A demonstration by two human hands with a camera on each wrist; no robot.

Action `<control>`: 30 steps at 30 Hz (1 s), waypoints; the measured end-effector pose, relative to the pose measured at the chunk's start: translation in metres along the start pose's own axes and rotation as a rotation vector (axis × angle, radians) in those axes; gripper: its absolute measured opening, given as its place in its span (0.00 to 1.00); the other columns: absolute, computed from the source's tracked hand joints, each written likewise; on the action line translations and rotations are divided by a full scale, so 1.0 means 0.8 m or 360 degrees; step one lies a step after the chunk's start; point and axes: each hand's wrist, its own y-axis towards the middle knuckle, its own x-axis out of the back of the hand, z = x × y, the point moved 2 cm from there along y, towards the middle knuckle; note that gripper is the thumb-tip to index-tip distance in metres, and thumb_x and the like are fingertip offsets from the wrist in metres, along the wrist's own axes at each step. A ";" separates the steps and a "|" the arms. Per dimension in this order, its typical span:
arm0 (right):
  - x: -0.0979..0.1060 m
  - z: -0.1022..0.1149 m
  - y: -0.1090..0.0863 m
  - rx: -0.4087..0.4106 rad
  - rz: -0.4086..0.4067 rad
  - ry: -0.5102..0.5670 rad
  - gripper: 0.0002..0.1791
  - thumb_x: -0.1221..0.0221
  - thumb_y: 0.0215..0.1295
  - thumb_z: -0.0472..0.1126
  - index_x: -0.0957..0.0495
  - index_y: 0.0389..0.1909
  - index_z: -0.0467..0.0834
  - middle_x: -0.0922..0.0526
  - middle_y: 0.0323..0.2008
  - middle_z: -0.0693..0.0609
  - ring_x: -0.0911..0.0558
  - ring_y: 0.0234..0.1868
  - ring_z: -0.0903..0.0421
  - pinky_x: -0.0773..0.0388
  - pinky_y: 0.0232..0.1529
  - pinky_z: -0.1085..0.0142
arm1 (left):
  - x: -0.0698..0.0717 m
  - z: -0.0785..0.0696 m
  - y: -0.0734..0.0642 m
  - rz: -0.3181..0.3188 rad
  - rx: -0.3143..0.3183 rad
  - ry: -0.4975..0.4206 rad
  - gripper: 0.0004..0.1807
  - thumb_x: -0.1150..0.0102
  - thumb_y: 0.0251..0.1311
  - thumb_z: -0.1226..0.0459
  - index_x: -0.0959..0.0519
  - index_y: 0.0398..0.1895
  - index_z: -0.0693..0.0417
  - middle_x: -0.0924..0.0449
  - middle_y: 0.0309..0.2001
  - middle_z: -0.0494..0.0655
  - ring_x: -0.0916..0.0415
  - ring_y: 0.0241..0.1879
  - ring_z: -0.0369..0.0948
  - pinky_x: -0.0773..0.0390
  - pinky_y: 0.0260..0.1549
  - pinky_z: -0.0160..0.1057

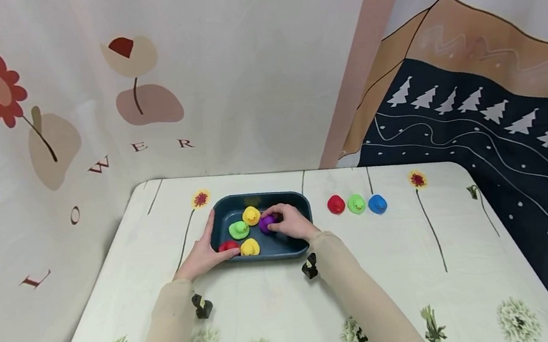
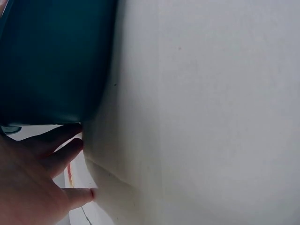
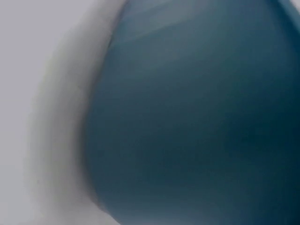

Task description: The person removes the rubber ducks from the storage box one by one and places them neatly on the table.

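A dark blue rectangular tray sits on the table with rubber ducks inside. My left hand holds its near left corner, thumb along the near rim and fingers against the left side. In the left wrist view, the spread fingers reach along the tray's wall. Inside the tray, my right hand pinches a purple duck between thumb and fingers. Beside it are a yellow duck, a green duck, another yellow duck and a red duck, partly hidden by my left thumb.
Right of the tray, a red duck, a green duck and a blue duck stand in a row on the white flower-print tablecloth. Printed curtains hang behind the table. The right wrist view is blurred, mostly filled by the tray's outer wall.
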 end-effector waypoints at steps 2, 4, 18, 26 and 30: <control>0.002 0.001 -0.002 0.0029 -0.0017 0.0012 0.15 0.38 0.62 0.31 0.19 0.51 0.41 0.23 0.54 0.45 0.26 0.49 0.51 0.27 0.53 0.60 | 0.001 -0.001 0.001 0.0003 0.0010 0.0013 0.64 0.30 0.51 0.45 0.72 0.76 0.32 0.62 0.75 0.62 0.54 0.69 0.68 0.53 0.59 0.72; 0.006 0.002 -0.006 0.0056 -0.0035 0.0031 0.15 0.38 0.62 0.32 0.19 0.51 0.41 0.23 0.53 0.45 0.25 0.47 0.51 0.26 0.50 0.61 | 0.002 -0.002 0.002 0.0008 0.0017 0.0016 0.64 0.30 0.51 0.45 0.72 0.76 0.33 0.62 0.75 0.61 0.54 0.69 0.68 0.53 0.60 0.72; 0.038 0.019 -0.038 0.0124 -0.0140 0.0177 0.17 0.36 0.62 0.33 0.19 0.52 0.42 0.23 0.50 0.47 0.24 0.42 0.51 0.23 0.43 0.64 | 0.000 0.001 -0.001 0.0005 0.0001 -0.0016 0.64 0.30 0.51 0.46 0.71 0.77 0.34 0.62 0.76 0.60 0.54 0.69 0.67 0.50 0.59 0.72; 0.058 0.019 -0.059 0.0162 -0.0200 0.0164 0.17 0.36 0.61 0.32 0.19 0.51 0.42 0.21 0.49 0.47 0.22 0.40 0.50 0.22 0.43 0.63 | 0.000 0.001 -0.002 0.0012 0.0037 -0.0012 0.64 0.31 0.52 0.46 0.72 0.76 0.31 0.62 0.76 0.61 0.55 0.69 0.67 0.49 0.59 0.71; 0.070 0.015 -0.069 0.0159 -0.0231 0.0155 0.16 0.36 0.60 0.31 0.18 0.50 0.41 0.21 0.47 0.47 0.23 0.43 0.49 0.22 0.44 0.62 | 0.000 -0.001 -0.003 0.0002 0.0035 -0.0012 0.63 0.30 0.52 0.47 0.72 0.76 0.31 0.62 0.76 0.60 0.55 0.69 0.66 0.49 0.59 0.71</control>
